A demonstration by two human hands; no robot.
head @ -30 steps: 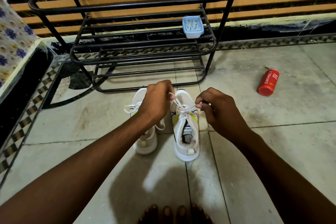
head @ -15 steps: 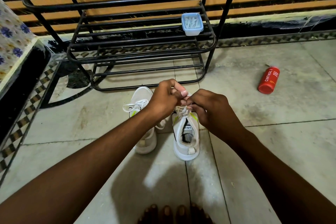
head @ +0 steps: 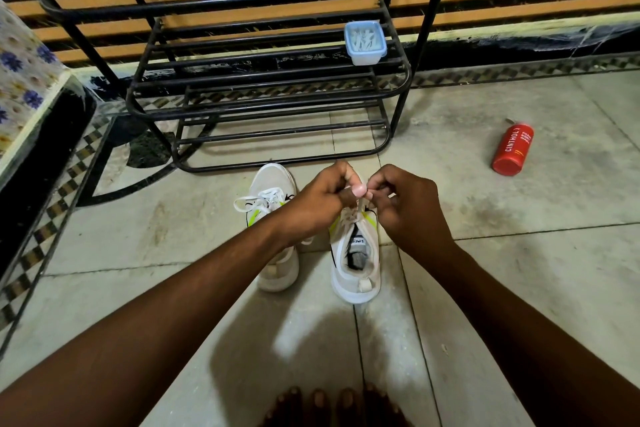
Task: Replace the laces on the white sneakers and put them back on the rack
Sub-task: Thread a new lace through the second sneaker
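Observation:
Two white sneakers stand side by side on the tiled floor before a black metal shoe rack (head: 270,104). The left sneaker (head: 273,229) has its white lace tied in a bow. Over the front of the right sneaker (head: 355,263) my left hand (head: 322,201) and my right hand (head: 405,208) meet, fingers curled. Each pinches a part of that shoe's white lace (head: 353,215), thumbs nearly touching. The lace ends are mostly hidden by my fingers.
A small blue-lidded plastic box (head: 365,42) sits on the rack's middle shelf. A red bottle (head: 512,149) lies on the floor to the right. A floral-covered ledge (head: 24,87) is at the left. Toes (head: 329,406) show at the bottom edge.
My hands were apart, pulling the lace ends outward over the right sneaker. They have come together above its front and now work the lace between the fingertips.

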